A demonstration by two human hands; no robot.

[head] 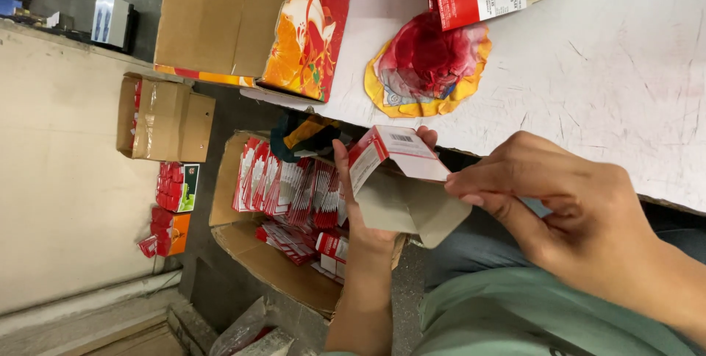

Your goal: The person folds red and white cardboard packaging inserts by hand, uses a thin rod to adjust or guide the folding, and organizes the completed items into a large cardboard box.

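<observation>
Head view: the left hand (360, 209) holds a small red and white carton (401, 179) from below, fingers clamped on it. The right hand (566, 209) pinches its flap, fingers together. The carton hangs off the counter (625, 69) edge, above an open box (243, 253) of flat cartons.

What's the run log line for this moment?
left hand: holds red-white carton | right hand: pinches carton flap | below: open box of flat cartons

Red-white carton (393, 151) held; red packs (290, 190) boxed below.
</observation>
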